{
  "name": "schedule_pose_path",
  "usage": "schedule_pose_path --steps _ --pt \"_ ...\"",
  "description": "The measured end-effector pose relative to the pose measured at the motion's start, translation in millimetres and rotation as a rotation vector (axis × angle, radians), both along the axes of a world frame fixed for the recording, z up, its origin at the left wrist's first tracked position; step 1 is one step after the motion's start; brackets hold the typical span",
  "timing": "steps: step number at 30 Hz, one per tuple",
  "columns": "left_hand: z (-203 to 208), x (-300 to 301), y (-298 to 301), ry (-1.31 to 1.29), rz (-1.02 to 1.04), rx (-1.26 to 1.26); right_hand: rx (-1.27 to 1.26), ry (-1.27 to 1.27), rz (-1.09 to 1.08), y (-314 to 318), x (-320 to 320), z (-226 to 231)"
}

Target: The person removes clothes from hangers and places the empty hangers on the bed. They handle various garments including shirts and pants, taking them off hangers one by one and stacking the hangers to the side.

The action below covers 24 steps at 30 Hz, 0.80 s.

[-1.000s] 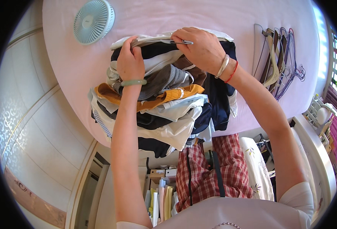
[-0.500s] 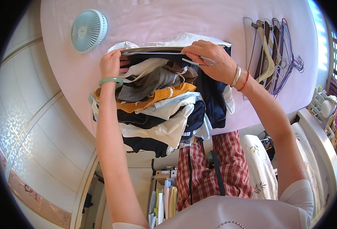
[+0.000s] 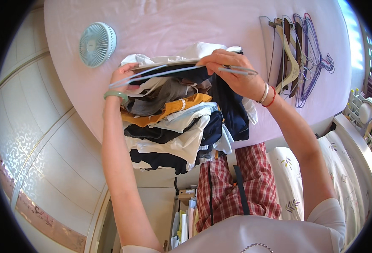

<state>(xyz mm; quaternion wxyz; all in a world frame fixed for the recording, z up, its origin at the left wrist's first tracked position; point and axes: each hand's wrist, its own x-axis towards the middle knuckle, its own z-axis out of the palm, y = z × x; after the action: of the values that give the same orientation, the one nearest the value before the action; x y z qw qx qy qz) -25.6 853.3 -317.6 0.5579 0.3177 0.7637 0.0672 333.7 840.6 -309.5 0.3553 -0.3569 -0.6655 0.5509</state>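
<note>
My right hand [image 3: 232, 74] is closed on a pale blue wire hanger [image 3: 169, 72], which stretches across the top of a clothes pile toward my left hand. My left hand [image 3: 125, 78] is closed on the left end of a garment's light-coloured edge [image 3: 160, 64], with dark cloth [image 3: 190, 75] just below that edge. The garment's exact kind cannot be made out. Nearer to me in the pile lie a grey piece [image 3: 152, 103], a mustard-yellow piece [image 3: 165, 110], and several white, black and pale blue clothes. Navy cloth [image 3: 232, 114] hangs at the right.
A pale blue round fan [image 3: 97, 44] stands on the pink sheet [image 3: 160, 21] at the far left. Several hangers, wire ones and a cream one [image 3: 294, 69], lie to the right. Red plaid cloth [image 3: 253, 181] covers my legs at the bed's near edge.
The wire hanger now shows at length above the clothes, reaching toward my left hand; before, only its end showed by my right hand. My right hand has moved slightly right and nearer.
</note>
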Motion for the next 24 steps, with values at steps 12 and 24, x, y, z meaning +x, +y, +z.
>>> schedule_pose_path --steps 12,24 --pt "57 157 -7 -0.146 0.059 0.755 -0.329 0.641 -0.505 30 9 68" --pt "-16 339 -113 -0.258 -0.179 0.480 -0.836 0.646 -0.898 -68 164 -27"
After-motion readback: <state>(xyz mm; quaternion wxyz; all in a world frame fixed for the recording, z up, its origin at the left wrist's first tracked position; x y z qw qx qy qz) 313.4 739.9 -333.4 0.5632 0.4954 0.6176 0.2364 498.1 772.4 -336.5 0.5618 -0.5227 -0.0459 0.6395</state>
